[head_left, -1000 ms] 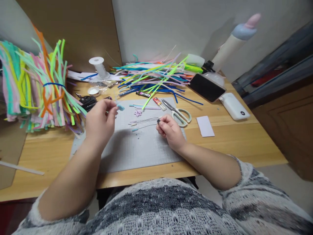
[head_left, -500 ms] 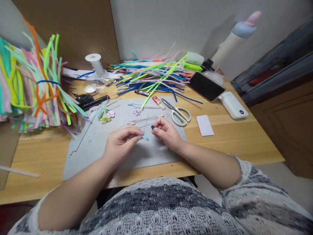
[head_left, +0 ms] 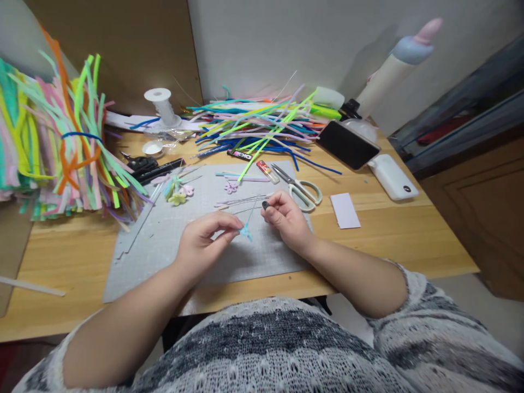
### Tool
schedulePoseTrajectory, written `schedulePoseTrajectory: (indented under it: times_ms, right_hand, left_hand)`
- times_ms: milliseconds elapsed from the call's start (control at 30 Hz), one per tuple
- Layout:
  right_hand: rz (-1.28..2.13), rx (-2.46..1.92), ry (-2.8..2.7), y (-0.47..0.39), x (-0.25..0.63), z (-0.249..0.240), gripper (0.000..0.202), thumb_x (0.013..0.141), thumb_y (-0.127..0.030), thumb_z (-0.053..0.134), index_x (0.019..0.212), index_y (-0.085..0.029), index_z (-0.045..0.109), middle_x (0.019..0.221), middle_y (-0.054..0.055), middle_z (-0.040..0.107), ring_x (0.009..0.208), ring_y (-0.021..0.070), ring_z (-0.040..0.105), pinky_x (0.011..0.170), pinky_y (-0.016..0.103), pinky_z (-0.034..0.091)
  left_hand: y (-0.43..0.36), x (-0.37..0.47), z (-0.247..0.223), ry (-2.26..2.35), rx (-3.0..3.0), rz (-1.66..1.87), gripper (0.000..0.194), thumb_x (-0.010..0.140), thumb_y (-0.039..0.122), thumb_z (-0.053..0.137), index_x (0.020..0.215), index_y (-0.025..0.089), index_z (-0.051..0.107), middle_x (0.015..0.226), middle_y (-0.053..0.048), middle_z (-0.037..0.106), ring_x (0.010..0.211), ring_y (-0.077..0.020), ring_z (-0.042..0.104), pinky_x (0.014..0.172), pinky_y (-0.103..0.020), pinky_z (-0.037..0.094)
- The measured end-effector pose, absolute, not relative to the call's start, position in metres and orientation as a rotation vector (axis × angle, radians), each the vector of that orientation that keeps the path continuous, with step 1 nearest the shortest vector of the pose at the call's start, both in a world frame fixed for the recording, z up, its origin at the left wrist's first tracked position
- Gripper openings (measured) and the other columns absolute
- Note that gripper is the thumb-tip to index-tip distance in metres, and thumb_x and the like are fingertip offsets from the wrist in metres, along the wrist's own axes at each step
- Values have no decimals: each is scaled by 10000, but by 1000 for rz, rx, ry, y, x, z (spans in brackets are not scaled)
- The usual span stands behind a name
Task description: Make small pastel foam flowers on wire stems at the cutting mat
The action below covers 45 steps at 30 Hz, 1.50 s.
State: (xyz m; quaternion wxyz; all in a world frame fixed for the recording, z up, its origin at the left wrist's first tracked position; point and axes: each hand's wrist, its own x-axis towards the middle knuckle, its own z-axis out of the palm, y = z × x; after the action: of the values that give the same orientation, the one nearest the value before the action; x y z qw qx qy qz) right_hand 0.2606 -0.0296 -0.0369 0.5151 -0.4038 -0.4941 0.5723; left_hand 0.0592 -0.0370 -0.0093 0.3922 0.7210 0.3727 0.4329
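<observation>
Between the thumb and fingers of my left hand [head_left: 207, 237] is a small light-blue pipe-cleaner flower [head_left: 246, 232], with a thin wire rising from it. My right hand [head_left: 289, 221] is closed on a small black piece [head_left: 265, 205], too small to name; it is held apart from the flower, over the grey cutting mat [head_left: 229, 267]. Thin wire stems [head_left: 245, 201] lie just beyond my hands. A lilac flower [head_left: 231, 188] and a bunch of small coloured flowers [head_left: 178, 194] rest farther back on the mat.
Scissors [head_left: 301, 188] lie beyond my right hand, beside a red-labelled small packet [head_left: 267, 171]. A white card [head_left: 345, 210], phone [head_left: 347, 144] and white power bank [head_left: 393, 177] are at right. Loose pipe cleaners [head_left: 262, 128] pile up behind; tied bundles [head_left: 77, 136] and a spool [head_left: 161, 106] stand left.
The blue flower has turned in my left fingers and more of it shows. My right hand has shifted slightly right and up with the black piece, away from the flower.
</observation>
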Motion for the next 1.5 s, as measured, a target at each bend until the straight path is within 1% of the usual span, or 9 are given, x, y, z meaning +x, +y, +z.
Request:
schedulePoseTrajectory:
  times_ms: [100, 333, 500, 700, 933, 1133, 1300, 1500]
  right_hand:
    - [1330, -980, -1194, -29, 262, -36, 373, 767, -524, 662, 819, -231, 437, 673, -49, 435, 575, 101, 359, 503, 242, 250]
    - [1254, -954, -1250, -31, 265, -38, 255, 812, -426, 621, 840, -232, 458, 689, -43, 428, 595, 109, 366, 529, 252, 270]
    - [1205, -969, -1264, -31, 265, -40, 230, 816, -411, 602, 844, -237, 453, 705, -36, 432, 605, 116, 373, 533, 256, 288]
    - [1184, -933, -1279, -32, 264, -42, 171, 841, -353, 579, 860, -238, 454, 718, -37, 434, 617, 112, 382, 553, 258, 300]
    - [1173, -921, -1309, -31, 265, -47, 170, 853, -342, 583, 879, -233, 456, 756, -37, 446, 633, 107, 405, 590, 270, 323]
    - [1175, -923, -1326, -32, 266, -47, 164, 859, -344, 578, 888, -236, 458, 733, -43, 438, 628, 110, 407, 596, 275, 330]
    - [1134, -934, -1368, -34, 265, -46, 127, 862, -294, 586, 895, -236, 478, 756, -42, 460, 662, 107, 429, 623, 273, 347]
    - [1093, -940, -1441, -35, 265, -46, 110, 859, -244, 578, 885, -240, 471, 743, -44, 451, 651, 108, 428, 613, 269, 359]
  left_hand:
    - [-36, 58, -7, 913, 1909, 1095, 89, 830, 155, 615, 803, 219, 671, 809, -43, 708, 805, -168, 662, 759, -324, 540]
    - [-36, 58, -7, 916, 1987, 1105, 119, 842, 122, 611, 841, 225, 669, 812, -21, 700, 785, -139, 650, 734, -284, 520]
    - [-36, 58, -7, 920, 1990, 1098, 111, 839, 128, 616, 841, 224, 671, 816, -20, 702, 786, -139, 652, 733, -281, 519]
    - [-36, 58, -5, 907, 1983, 1090, 105, 827, 124, 623, 825, 213, 678, 801, -22, 707, 773, -142, 656, 724, -276, 522]
    - [-36, 58, -4, 900, 1998, 1083, 87, 829, 123, 623, 823, 190, 678, 807, -29, 713, 774, -134, 657, 737, -262, 525]
    - [-36, 59, -3, 907, 2005, 1084, 97, 819, 107, 628, 820, 190, 677, 802, -19, 717, 772, -125, 657, 744, -247, 523]
    - [-35, 58, -3, 912, 2000, 1080, 75, 822, 129, 632, 811, 187, 678, 796, -25, 718, 763, -132, 658, 734, -258, 526]
    - [-35, 58, -5, 894, 1970, 1094, 86, 827, 129, 626, 819, 194, 682, 808, -28, 718, 779, -134, 659, 737, -263, 523]
